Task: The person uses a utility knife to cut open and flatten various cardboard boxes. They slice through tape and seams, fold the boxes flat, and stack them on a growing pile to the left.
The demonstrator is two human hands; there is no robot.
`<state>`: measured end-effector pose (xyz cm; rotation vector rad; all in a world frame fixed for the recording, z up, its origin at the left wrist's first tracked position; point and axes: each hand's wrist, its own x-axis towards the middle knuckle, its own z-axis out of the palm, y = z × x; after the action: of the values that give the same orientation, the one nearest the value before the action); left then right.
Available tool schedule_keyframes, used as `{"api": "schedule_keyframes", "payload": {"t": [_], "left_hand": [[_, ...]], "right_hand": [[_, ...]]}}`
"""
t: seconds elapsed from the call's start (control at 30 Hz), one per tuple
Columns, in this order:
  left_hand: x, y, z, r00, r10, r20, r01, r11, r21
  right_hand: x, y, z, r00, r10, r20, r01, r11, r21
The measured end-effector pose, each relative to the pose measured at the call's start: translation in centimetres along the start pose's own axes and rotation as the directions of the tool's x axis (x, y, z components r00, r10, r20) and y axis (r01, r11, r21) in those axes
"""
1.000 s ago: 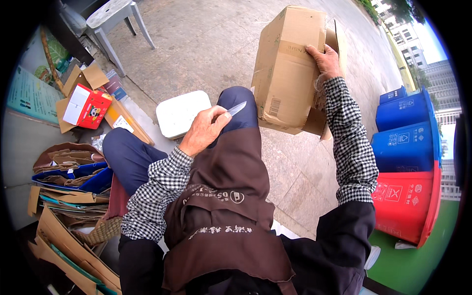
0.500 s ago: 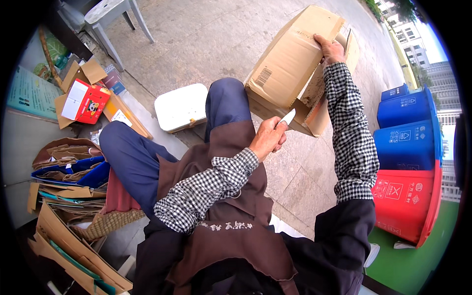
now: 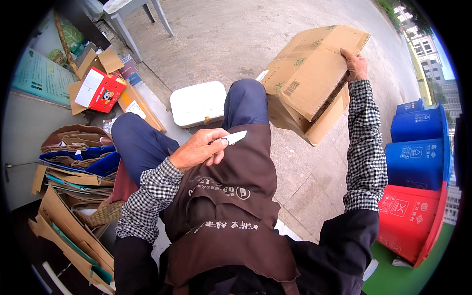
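My left hand [image 3: 200, 149] is closed round a knife [image 3: 235, 138], its short pale blade pointing right above the brown apron [image 3: 231, 172] on my lap. Off to the right, my right hand [image 3: 355, 65] grips the far right edge of a brown cardboard box [image 3: 309, 66], thumb on top and fingers hidden beneath. The box is tilted and partly folded, with loose flaps on its near side. Its left side is beside my right knee [image 3: 247, 101]. Knife and box are well apart.
A white foam box [image 3: 198, 104] stands on the paving ahead. At left are flattened cardboard [image 3: 73, 231], a woven basket [image 3: 101, 215] and a red printed carton [image 3: 102, 93]. A grey stool [image 3: 140, 17] stands far left. Blue bins [image 3: 415, 160] and a red bin [image 3: 410, 216] line the right.
My left hand has drawn back left and nearer with the knife, away from the box. The box has turned and flattened in my right hand, hiding its inside. The whole view has shifted slightly.
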<state>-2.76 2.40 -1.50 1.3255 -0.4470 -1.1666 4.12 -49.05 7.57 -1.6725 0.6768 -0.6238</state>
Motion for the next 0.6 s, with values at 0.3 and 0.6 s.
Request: {"api": "schedule_keyframes", "payload": {"t": [0.3, 0.6], "left_hand": [[-14.4, -2.5, 0.9, 0.915, -0.235, 0.329, 0.258, 0.966, -0.028], [-15.8, -8.2, 4.2, 0.987, 0.089, 0.131, -0.149, 0.798, 0.584]], "right_hand": [[2.3, 1.6, -4.0, 0.991, -0.136, 0.013, 0.135, 0.990, 0.048], [5.0, 3.5, -6.7, 0.984, -0.016, -0.179, 0.055, 0.976, 0.212]]}}
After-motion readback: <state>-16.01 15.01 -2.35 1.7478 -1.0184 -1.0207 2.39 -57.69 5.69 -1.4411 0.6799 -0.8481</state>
